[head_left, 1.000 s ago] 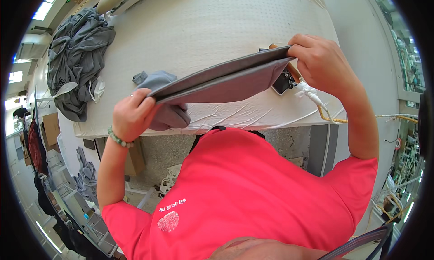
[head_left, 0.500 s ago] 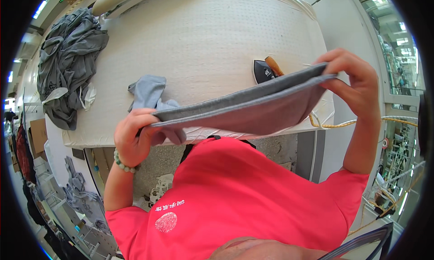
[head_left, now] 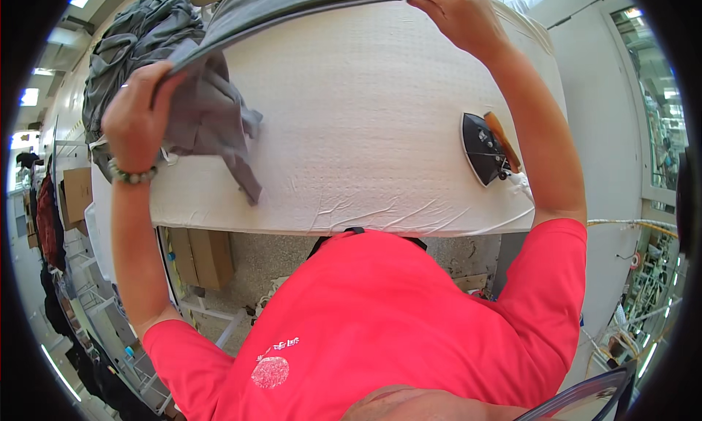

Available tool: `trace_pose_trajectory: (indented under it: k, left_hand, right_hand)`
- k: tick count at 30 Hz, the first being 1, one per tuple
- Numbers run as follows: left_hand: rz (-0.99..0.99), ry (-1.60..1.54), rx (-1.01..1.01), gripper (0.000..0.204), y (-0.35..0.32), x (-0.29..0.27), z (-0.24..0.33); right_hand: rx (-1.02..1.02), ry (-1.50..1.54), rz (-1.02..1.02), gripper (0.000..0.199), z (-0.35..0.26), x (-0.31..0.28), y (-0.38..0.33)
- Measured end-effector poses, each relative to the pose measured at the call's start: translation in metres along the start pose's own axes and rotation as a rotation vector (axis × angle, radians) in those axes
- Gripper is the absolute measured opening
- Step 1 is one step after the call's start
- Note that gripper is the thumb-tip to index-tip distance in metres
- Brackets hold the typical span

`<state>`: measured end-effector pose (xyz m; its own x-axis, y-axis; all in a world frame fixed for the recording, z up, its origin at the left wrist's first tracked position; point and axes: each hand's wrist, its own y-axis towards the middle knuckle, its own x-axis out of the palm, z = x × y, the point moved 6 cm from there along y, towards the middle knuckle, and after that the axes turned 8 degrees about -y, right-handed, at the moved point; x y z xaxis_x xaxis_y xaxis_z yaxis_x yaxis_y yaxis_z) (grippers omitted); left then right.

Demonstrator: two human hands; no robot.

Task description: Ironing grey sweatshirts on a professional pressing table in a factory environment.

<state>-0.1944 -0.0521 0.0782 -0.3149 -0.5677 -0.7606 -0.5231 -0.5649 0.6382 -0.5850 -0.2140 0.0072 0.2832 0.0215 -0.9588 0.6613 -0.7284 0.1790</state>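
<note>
A grey garment [head_left: 208,106] is stretched between my two hands above the far left part of a white padded ironing table [head_left: 344,128]. My left hand [head_left: 139,117], with a beaded bracelet on its wrist, is closed on one end of the garment's edge. At the far side my right hand [head_left: 457,11] pinches the other end. The cloth hangs down from the taut edge, one narrow piece of it dangling near the table's front left. Which kind of garment it is cannot be made out.
A heap of grey clothes [head_left: 135,40] lies at the table's far left, partly behind the held garment. An iron [head_left: 486,149] with a brown handle rests at the right, its cord trailing to the table's front right. A cardboard box [head_left: 208,258] stands below the table.
Both hands have moved away from my body and to the left, carrying the garment from the table's front edge to its far side. The view has shifted slightly.
</note>
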Motion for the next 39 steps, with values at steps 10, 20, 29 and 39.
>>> trace_pose_trajectory:
  k: [10, 20, 29, 39]
  left_hand:
    - [-0.271, -0.465, -0.278, 0.023, -0.146, 0.169, 0.081]
    - [-0.299, -0.493, -0.243, 0.024, -0.151, 0.155, 0.144]
    - [-0.638, -0.601, -0.262, 0.029, -0.232, 0.193, 0.232]
    - [-0.539, -0.496, -0.193, 0.06, -0.167, 0.266, 0.259]
  right_hand:
    - [-0.025, -0.086, 0.128, 0.003, 0.006, 0.121, -0.08]
    - [-0.005, -0.202, 0.201, 0.006, 0.002, 0.115, -0.115]
    - [0.179, -0.207, 0.115, 0.024, -0.038, 0.204, -0.25]
    - [0.319, -0.158, 0.106, 0.057, -0.069, 0.272, -0.22]
